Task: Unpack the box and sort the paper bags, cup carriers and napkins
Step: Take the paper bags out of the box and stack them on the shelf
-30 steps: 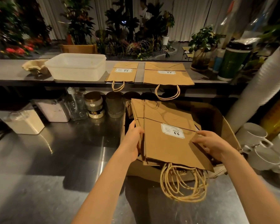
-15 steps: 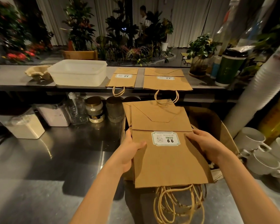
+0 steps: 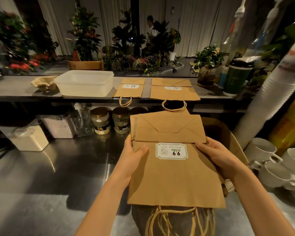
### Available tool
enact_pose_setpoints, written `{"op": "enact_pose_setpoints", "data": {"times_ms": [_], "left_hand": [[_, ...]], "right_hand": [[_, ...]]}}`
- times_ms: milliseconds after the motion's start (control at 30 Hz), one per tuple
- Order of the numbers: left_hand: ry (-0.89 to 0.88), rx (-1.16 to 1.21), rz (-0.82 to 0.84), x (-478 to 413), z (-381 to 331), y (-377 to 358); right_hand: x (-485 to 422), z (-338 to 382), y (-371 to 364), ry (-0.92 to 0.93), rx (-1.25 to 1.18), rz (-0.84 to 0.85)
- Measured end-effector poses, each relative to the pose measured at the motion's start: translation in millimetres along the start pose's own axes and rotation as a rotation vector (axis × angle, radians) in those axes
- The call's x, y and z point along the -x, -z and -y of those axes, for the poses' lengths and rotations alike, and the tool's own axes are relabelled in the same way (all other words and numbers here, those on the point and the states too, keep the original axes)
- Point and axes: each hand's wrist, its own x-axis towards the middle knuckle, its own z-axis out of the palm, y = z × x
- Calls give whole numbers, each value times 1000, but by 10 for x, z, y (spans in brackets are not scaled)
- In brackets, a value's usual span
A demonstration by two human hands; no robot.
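Note:
I hold a stack of flat brown paper bags (image 3: 174,178) with a white label, lifted above the open cardboard box (image 3: 228,133). My left hand (image 3: 134,155) grips the stack's left edge, thumb on top. My right hand (image 3: 216,155) grips the right edge. Rope handles hang from the stack's near end. On the raised shelf (image 3: 15,91) lie a small paper bag (image 3: 129,90) and a larger paper bag (image 3: 174,92), both flat. A pulp cup carrier (image 3: 43,83) rests at the shelf's left. No napkins are visible.
A white plastic tub (image 3: 85,84) sits on the shelf beside the carrier. Jars (image 3: 100,120) and storage containers (image 3: 29,138) line the back of the steel counter (image 3: 49,176). White cups (image 3: 276,164) crowd the right side, with a tall cup stack (image 3: 269,94) and green cup (image 3: 237,79).
Both hands have raised the stack of bags out of the box and straightened it, so it now lies square to me and closer.

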Motion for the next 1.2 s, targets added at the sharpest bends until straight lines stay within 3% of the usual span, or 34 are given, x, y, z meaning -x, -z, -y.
{"op": "enact_pose_setpoints", "data": {"times_ms": [133,333,500,600,800,933,1100,1200], "left_hand": [[-98,10,-5,29,-2,16],[-159,-26,-3,82,36,-29],[-159,-56,-89,119,71,-50],[-179,-128,-181,137,98,-77],[-133,-122,-200,179,14,-49],[28,9,-42,209,-63,-8],[-59,-15,-39,164,-165,9],[-78,0,-65,122,-237,42]], "right_hand": [[108,-41,-8,-8,-11,9],[127,7,-91,149,212,-218],[117,67,-106,125,466,-361],[107,45,-154,64,418,-440],[195,80,-205,-5,154,-266],[246,131,-217,111,73,-263],[266,159,-225,50,-16,-180],[322,155,-190,21,-66,-24]]}}
